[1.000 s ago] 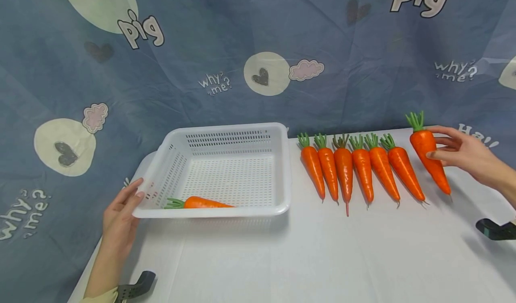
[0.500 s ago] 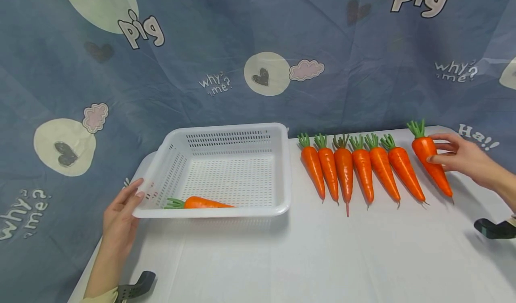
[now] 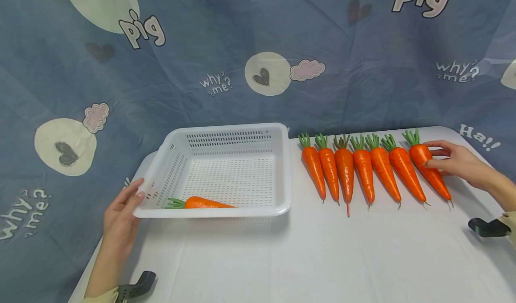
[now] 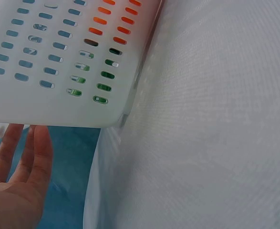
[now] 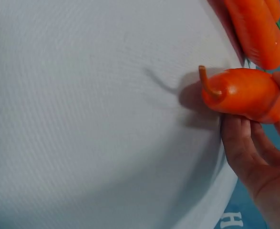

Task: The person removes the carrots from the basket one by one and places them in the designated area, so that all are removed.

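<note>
At the left, a white plastic basket (image 3: 225, 212) with slotted walls sits on the table, and one carrot (image 3: 205, 202) lies inside along its near wall. My left hand (image 3: 121, 220) holds the basket's left rim; in the left wrist view its fingers (image 4: 37, 157) reach up to the edge. Far right, my right hand (image 3: 459, 164) pinches an orange carrot (image 3: 429, 171) with green stem stubs, the thumb on one side and fingers on the other. This carrot lies at the right end of a slanted row of carrots (image 3: 364, 175), close beside its neighbour.
The white-covered table (image 3: 306, 258) extends toward me in front of basket and row. Behind it hangs a blue printed cloth (image 3: 181, 61). Each wrist carries a dark camera band, as on the left wrist (image 3: 137, 287).
My right hand has lowered its carrot from above the table to the row's right end, its top shifting slightly left. My left hand and the basket have stayed in place.
</note>
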The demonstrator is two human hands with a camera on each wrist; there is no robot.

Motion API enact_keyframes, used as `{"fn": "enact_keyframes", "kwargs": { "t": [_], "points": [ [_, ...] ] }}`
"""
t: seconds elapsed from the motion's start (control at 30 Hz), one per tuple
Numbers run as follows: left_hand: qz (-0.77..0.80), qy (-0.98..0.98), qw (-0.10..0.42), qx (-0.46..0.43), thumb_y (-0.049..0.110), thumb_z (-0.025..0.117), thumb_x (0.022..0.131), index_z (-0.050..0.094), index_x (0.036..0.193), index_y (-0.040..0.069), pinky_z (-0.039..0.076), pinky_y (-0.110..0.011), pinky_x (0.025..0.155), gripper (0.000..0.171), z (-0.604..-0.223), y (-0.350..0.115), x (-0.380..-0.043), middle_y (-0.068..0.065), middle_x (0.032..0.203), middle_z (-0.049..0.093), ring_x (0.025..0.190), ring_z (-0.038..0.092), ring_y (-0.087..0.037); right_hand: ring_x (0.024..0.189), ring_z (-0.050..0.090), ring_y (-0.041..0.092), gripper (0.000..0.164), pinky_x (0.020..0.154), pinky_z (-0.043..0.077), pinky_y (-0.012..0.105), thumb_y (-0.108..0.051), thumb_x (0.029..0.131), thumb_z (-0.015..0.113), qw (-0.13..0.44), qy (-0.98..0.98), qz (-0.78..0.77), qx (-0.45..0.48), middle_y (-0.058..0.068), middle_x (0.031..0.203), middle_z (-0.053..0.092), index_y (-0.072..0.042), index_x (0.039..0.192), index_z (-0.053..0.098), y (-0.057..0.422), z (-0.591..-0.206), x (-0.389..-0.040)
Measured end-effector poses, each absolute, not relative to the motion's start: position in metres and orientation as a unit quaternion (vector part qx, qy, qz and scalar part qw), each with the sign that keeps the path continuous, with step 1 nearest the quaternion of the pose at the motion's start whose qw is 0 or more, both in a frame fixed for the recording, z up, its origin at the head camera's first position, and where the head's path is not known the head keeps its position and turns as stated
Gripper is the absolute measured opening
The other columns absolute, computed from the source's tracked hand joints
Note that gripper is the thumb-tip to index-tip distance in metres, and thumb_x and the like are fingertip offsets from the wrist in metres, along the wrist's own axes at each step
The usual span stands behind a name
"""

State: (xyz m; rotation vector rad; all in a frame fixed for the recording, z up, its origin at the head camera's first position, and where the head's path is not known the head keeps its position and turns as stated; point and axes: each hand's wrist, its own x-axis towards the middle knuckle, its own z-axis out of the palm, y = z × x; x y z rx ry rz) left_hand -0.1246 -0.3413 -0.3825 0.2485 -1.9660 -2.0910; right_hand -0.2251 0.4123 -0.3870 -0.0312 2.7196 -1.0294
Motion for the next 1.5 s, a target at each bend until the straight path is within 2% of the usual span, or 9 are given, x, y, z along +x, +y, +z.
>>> {"fn": "enact_keyframes", "kwargs": {
  "t": [0.27, 0.5, 0.77, 0.97, 1.13, 1.33, 1.4, 1.5],
  "points": [
    [-0.721, -0.676, 0.13, 0.083, 0.015, 0.064, 0.097, 0.05, 0.144, 0.012, 0.051, -0.017, 0.082, 0.049, -0.381, -0.341, -0.125, -0.006, 0.142, 0.044, 0.118, 0.051, -0.013, 0.111, 0.048, 0.051, 0.073, 0.07, 0.055, 0.027, -0.034, 0.098, 0.062, 0.12, 0.935, -0.333, -0.014, 0.042, 0.134, 0.035, 0.01, 0.144, 0.027, 0.408, -0.387, -0.225],
    [-0.723, -0.672, 0.133, 0.087, 0.014, 0.064, 0.097, 0.051, 0.144, 0.011, 0.051, -0.018, 0.081, 0.048, -0.381, -0.34, -0.124, -0.006, 0.142, 0.044, 0.117, 0.051, -0.013, 0.113, 0.047, 0.051, 0.077, 0.073, 0.056, 0.033, -0.039, 0.097, 0.062, 0.121, 0.936, -0.33, -0.02, 0.041, 0.135, 0.035, 0.009, 0.145, 0.027, 0.405, -0.387, -0.225],
    [-0.722, -0.674, 0.135, 0.085, 0.014, 0.063, 0.097, 0.051, 0.144, 0.011, 0.051, -0.018, 0.081, 0.048, -0.382, -0.341, -0.124, -0.007, 0.143, 0.043, 0.118, 0.05, -0.014, 0.115, 0.045, 0.051, 0.081, 0.071, 0.054, 0.027, -0.042, 0.096, 0.061, 0.128, 0.934, -0.333, -0.015, 0.04, 0.138, 0.032, 0.008, 0.147, 0.025, 0.404, -0.39, -0.225],
    [-0.723, -0.671, 0.136, 0.086, 0.014, 0.064, 0.097, 0.052, 0.143, 0.011, 0.051, -0.018, 0.081, 0.048, -0.382, -0.341, -0.125, -0.006, 0.141, 0.044, 0.116, 0.051, -0.014, 0.115, 0.045, 0.052, 0.082, 0.073, 0.056, 0.033, -0.043, 0.096, 0.06, 0.129, 0.935, -0.331, -0.015, 0.041, 0.138, 0.031, 0.008, 0.148, 0.023, 0.404, -0.39, -0.224],
    [-0.724, -0.672, 0.133, 0.085, 0.014, 0.064, 0.097, 0.052, 0.143, 0.011, 0.051, -0.018, 0.081, 0.048, -0.383, -0.341, -0.125, -0.006, 0.142, 0.044, 0.116, 0.051, -0.014, 0.114, 0.046, 0.052, 0.082, 0.07, 0.056, 0.029, -0.043, 0.097, 0.059, 0.129, 0.935, -0.33, -0.013, 0.041, 0.138, 0.032, 0.009, 0.149, 0.022, 0.404, -0.389, -0.223],
    [-0.723, -0.673, 0.131, 0.086, 0.015, 0.064, 0.097, 0.051, 0.144, 0.012, 0.051, -0.018, 0.082, 0.048, -0.383, -0.341, -0.125, -0.006, 0.143, 0.043, 0.118, 0.05, -0.014, 0.111, 0.05, 0.052, 0.078, 0.069, 0.057, 0.032, -0.039, 0.098, 0.059, 0.11, 0.93, -0.351, -0.017, 0.041, 0.138, 0.033, 0.008, 0.149, 0.022, 0.407, -0.387, -0.22],
    [-0.723, -0.673, 0.13, 0.086, 0.015, 0.064, 0.097, 0.051, 0.144, 0.012, 0.051, -0.018, 0.082, 0.048, -0.383, -0.341, -0.125, -0.006, 0.143, 0.043, 0.118, 0.05, -0.014, 0.105, 0.057, 0.045, 0.075, 0.067, 0.057, 0.031, -0.036, 0.099, 0.06, 0.095, 0.929, -0.357, -0.02, 0.041, 0.137, 0.035, 0.008, 0.148, 0.024, 0.407, -0.386, -0.218],
    [-0.723, -0.673, 0.13, 0.086, 0.015, 0.064, 0.097, 0.051, 0.144, 0.012, 0.051, -0.018, 0.081, 0.048, -0.382, -0.341, -0.125, -0.006, 0.143, 0.043, 0.117, 0.05, -0.014, 0.09, 0.065, 0.018, 0.068, 0.065, 0.056, 0.028, -0.03, 0.099, 0.061, 0.063, 0.93, -0.362, -0.027, 0.04, 0.134, 0.039, 0.008, 0.146, 0.029, 0.406, -0.384, -0.215]
  ]
}}
